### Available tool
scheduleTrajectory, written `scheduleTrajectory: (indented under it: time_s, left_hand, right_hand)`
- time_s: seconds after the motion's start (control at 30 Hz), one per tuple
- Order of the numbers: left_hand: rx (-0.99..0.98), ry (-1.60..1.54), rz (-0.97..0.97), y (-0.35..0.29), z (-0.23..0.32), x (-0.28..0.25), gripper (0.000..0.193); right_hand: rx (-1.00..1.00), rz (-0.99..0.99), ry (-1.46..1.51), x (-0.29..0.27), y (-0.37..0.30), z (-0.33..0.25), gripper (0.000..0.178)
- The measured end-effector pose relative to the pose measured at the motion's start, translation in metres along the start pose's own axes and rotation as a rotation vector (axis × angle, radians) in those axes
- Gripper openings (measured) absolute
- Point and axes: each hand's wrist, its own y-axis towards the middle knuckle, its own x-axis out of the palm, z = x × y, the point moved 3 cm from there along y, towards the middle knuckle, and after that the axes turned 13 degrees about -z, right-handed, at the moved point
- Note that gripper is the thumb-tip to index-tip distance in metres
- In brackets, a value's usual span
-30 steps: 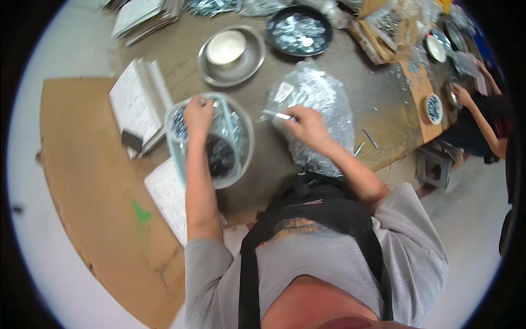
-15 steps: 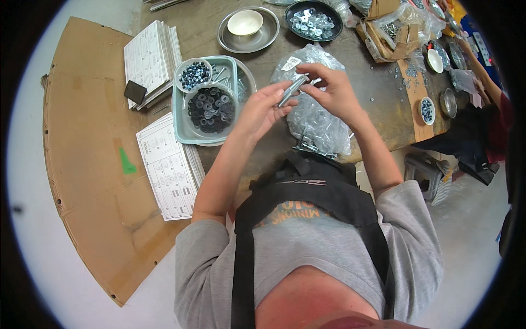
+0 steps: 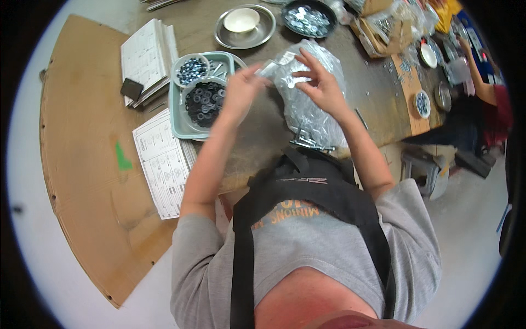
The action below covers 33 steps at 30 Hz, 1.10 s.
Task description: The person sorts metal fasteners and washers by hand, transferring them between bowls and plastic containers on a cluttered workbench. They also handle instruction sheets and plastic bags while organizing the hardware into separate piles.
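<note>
My left hand (image 3: 241,93), smeared by motion, is closed on silvery metal rods (image 3: 267,69) whose exact kind I cannot make out. It is just right of a pale green tray (image 3: 176,118). That tray holds a bowl of blue-silver nuts (image 3: 192,71), a bowl of black washers (image 3: 205,104) and some loose bolts (image 3: 219,70). Over a clear plastic bag (image 3: 315,112), my right hand (image 3: 324,88) has its fingers apart and appears to hold nothing. Several bolts (image 3: 311,141) lie at the bag's near end.
Stacks of printed sheets (image 3: 145,52) stand at the left, a dark block on one. Behind are a steel dish (image 3: 263,39) with a cream bowl and a black pan (image 3: 309,22) of washers. An open cardboard box (image 3: 375,41) and a co-worker's arm (image 3: 479,77) are at right.
My hands have parted: the left moved left with the metal rods, and the right let go, its fingers spreading. A single rod now shows on the table beside my right forearm.
</note>
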Motion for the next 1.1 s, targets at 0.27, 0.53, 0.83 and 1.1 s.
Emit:
scheduleTrajectory:
  time_s: [0.27,0.53,0.83,1.1]
  left_hand:
    - [-0.455,1.399,0.103,0.109,-0.064,-0.118,0.028]
    - [-0.363,0.613,-0.492,0.009,-0.128,0.063,0.038]
    - [-1.086,-0.018,0.101,-0.098,-0.271,0.216,0.086]
    - [-1.002,-0.428,0.725,-0.068,-0.232,0.261,0.088]
  right_hand:
    - [0.805,0.624,-0.055,-0.123,-0.202,0.131,0.052]
    - [1.001,0.206,-0.791,-0.137,-0.269,0.208,0.058]
    - [1.190,-0.351,-0.230,-0.085,-0.234,0.299,0.041]
    - [1.444,-0.226,0.645,-0.019,-0.189,0.301,0.020]
